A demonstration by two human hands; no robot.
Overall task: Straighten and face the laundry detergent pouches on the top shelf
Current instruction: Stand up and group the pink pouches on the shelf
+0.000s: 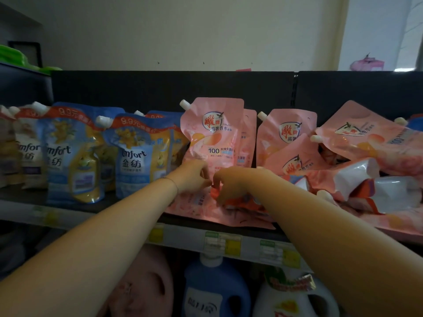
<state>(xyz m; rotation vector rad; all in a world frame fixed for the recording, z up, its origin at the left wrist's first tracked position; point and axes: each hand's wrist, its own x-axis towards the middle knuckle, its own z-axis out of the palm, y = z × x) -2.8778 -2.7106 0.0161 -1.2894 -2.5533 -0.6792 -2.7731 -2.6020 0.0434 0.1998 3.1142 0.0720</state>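
Many toppled pink pouches [364, 139], blue pouches [130, 156] leftward

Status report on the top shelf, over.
Left hand grips upright pink pouch at its base. Right hand grips flat-lying pouch. Toppled pink pouches heaped at right; blue Comfort pouches standing.

On the top shelf [183, 237], the left hand [192, 177] and right hand [231, 184] meet side by side over a flat pouch [199, 209] lying at the shelf's front edge. A crumpled pouch [238, 201] lies under the right hand, on the flat one. Just behind the hands stands an upright pouch [212, 131]. Left of the hands runs a row of standing pouches [75, 154]; right of them lies a heap of toppled pouches [357, 143]. Jugs [215, 291] stand below the shelf.
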